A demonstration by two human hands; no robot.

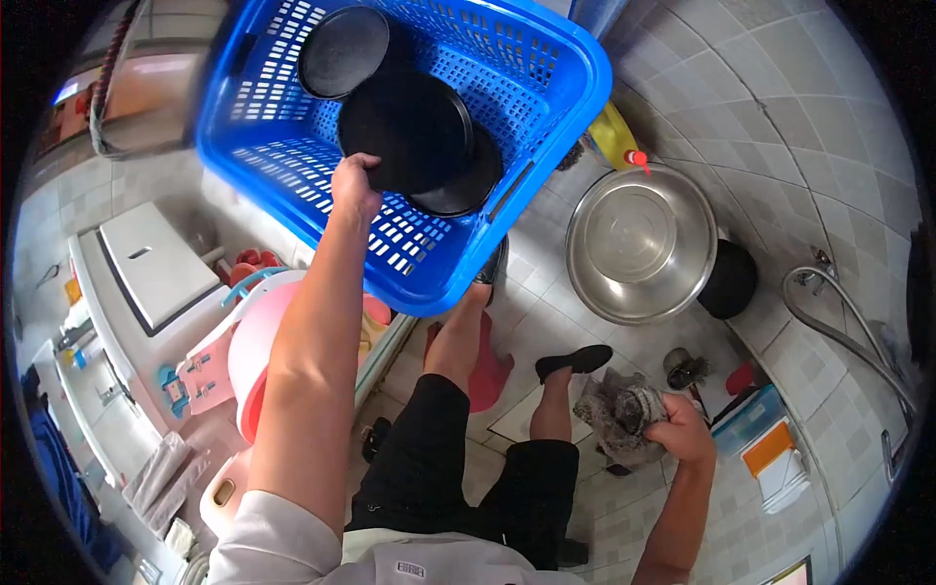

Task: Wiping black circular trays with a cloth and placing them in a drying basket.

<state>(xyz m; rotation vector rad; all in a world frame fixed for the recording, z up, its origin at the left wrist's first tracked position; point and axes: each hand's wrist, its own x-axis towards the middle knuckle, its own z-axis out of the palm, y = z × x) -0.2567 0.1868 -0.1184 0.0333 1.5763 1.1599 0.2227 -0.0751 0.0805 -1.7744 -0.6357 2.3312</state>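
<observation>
My left hand (356, 184) grips the near edge of a large round black pan or tray (406, 131) inside a blue plastic basket (431, 296). Another round black piece (345, 53) leans at the basket's upper left, and a third dark round one (464, 190) lies partly under the held one. Down at the right, my right hand (681, 430) clutches a bunched grey cloth (621, 420) that looks wet or soiled. Between the hands, on the tiled floor, rests a wide stainless steel basin (643, 303).
A yellow bottle with a red cap (614, 135) stands behind the basin, a black round container (727, 279) beside it. A shower hose (841, 329) hangs along the right wall. Pink plastic tubs (252, 344) and a white lidded box (157, 263) are at the left.
</observation>
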